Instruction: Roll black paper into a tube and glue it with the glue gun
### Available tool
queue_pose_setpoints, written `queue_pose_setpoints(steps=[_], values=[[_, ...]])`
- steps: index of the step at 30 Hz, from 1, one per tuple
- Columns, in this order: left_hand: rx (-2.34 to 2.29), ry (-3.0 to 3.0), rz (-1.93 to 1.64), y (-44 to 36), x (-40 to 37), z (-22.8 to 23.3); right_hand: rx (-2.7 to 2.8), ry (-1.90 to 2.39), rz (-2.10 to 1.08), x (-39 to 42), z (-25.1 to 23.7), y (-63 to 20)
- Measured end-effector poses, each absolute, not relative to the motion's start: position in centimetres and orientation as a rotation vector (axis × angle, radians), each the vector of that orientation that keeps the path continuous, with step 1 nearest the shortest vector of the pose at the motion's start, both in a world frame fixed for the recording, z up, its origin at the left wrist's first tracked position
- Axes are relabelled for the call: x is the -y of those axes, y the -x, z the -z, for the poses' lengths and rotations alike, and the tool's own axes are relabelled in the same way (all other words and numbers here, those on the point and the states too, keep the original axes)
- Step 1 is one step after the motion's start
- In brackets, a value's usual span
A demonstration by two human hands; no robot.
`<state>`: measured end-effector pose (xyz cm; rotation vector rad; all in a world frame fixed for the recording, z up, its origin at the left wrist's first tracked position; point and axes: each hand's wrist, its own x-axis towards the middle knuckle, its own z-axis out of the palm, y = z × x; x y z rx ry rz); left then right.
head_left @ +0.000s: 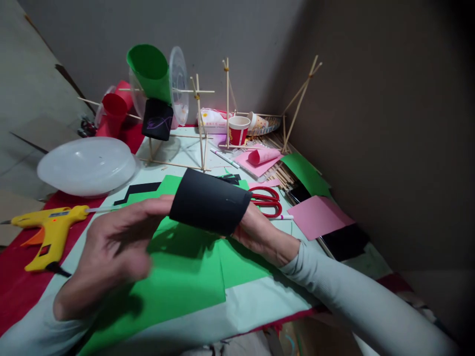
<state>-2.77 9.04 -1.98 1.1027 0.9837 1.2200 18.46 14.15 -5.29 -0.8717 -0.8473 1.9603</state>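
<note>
- We see the black paper tube [210, 201] held level above the worktop [260, 301], between our two hands, over the green paper sheets [185, 277].
- Our right hand [261, 235] goes into the tube's right end; its fingers are hidden inside, so we cannot tell how that grip stands.
- Our left hand [107, 252] is blurred; its fingertips [163, 201] touch the tube's left end, the fingers stretched out and apart rather than clamped round it.
- Left of that hand a yellow glue gun [48, 230] lies on red cloth [15, 282], its nozzle toward the tube.
- Behind the gun sits a clear plastic bowl [87, 165], turned over.
- Red scissors [265, 200] lie just beside the tube's right end, with pink paper [319, 215] further right.
- At the back stands a frame of wooden sticks [200, 128] carrying a green paper cone [150, 69], a red cup [114, 106] and a black tube [158, 118]; a red-and-white paper cup [238, 129] stands near it.
</note>
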Motion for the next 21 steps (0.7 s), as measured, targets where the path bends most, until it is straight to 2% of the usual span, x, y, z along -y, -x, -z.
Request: queue_pose_setpoints(steps=[2, 5, 8, 10, 13, 15, 18, 21], values=[[-1.182, -1.257, -1.304, 1.7, -8.5, 0.5, 0.876, 0.882, -1.965, -13.6, 5.7, -18.1], [-1.252, -1.411, -1.203, 0.5, -8.4, -0.7, 1.032, 0.882, -2.001, -12.7, 5.1, -18.0], [-1.193, -1.358, -1.128, 0.3, -8.7, -0.8, 1.521, 0.909, -1.927, -12.5, 3.3, -18.8], [-1.177, -1.258, -1.114, 0.4, -8.8, -0.6, 1.874, 1.014, -1.647, -12.9, 1.9, -19.6], [-1.156, -1.188, -1.106, 0.6, -9.1, -0.5, 2.219, 1.264, -0.773, -13.8, 0.3, -21.6], [-1.120, -1.169, -1.105, 0.6, -9.3, -0.5, 2.264, 1.444, -0.412, -14.0, -0.2, -23.4], [-1.046, -1.063, -1.133, 0.6, -9.5, -0.6, 2.415, 1.492, -0.113, -13.8, 0.2, -26.5], [-0.984, -0.949, -1.150, 0.7, -9.7, -0.5, 2.510, 1.385, -0.067, -13.2, 1.3, -28.9]])
